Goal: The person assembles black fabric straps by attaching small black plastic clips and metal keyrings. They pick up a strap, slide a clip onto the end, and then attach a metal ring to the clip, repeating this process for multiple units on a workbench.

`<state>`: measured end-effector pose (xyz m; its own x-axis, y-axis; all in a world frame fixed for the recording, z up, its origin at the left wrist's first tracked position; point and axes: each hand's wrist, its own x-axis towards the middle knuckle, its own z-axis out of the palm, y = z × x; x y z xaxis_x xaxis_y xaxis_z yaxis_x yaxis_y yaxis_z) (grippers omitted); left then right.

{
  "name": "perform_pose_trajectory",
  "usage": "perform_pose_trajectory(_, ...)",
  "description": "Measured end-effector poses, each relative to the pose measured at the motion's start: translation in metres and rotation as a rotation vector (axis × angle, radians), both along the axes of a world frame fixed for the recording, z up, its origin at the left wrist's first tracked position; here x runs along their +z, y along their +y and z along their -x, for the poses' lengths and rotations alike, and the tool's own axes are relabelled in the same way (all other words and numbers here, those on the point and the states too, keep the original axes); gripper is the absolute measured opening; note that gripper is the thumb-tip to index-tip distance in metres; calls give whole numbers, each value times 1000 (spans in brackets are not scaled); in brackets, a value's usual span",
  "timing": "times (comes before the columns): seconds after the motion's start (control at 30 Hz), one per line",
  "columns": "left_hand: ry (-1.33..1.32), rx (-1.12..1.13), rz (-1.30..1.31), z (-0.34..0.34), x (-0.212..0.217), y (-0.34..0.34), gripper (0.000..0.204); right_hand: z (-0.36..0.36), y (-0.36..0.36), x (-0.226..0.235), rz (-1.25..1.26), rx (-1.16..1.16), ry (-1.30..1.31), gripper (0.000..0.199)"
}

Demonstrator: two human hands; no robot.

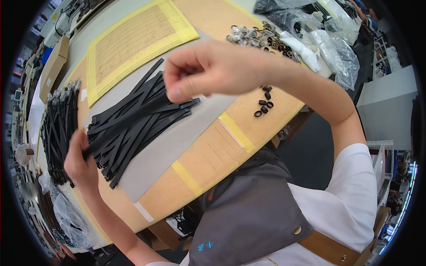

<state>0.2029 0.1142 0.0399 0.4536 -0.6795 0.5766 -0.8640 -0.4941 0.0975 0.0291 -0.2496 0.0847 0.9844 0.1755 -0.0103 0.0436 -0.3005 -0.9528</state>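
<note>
A black strap (141,111) is stretched between my two hands, slightly blurred, above a pile of similar black straps (126,155). My left hand (81,160) is closed round its near-left end. At the other end, the fingers of my right hand (197,72) are curled shut on the strap. The pile lies crisscrossed on a grey sheet (153,175), with small metal buckles showing at its lower left ends. Left of it lies a second bundle of black straps (60,133) with clear-wrapped ends.
A yellow-taped board (135,44) lies at the far side of the table. Metal rings and buckles (253,37) are heaped at the far right, near clear plastic bags (333,53). Several small black loops (265,104) lie by the right edge. A cardboard box (54,71) stands far left.
</note>
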Motion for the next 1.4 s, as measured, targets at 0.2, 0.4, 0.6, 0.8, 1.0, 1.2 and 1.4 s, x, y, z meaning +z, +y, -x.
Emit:
perform_pose_trajectory(0.2, 682, -202, -376, 131, -41, -42, 55, 96, 40, -111, -149, -45, 277, 22)
perform_pose_trajectory(0.4, 840, -428, -187, 194, -83, -112, 35, 135, 23, -115, -15, -222, 78, 23)
perform_pose_trajectory(0.6, 856, -305, 61, 202, -88, -136, 28, 161, -82, -113, 533, -798, 81, 23)
perform_pose_trajectory(0.8, 783, -310, 120, 207, -84, -150, 25, 156, -78, -138, 360, -721, 91, 21)
perform_pose_trajectory(1.0, 778, -282, 232, 219, -76, -163, 23, 158, -21, -118, -556, -473, 131, 21)
perform_pose_trajectory(1.2, 723, -320, 221, 222, -76, -159, 23, 159, 1, -133, -691, -388, 68, 19)
perform_pose_trajectory(1.4, 956, -273, 246, 235, -88, -158, 34, 151, 7, -121, -372, -316, -7, 28)
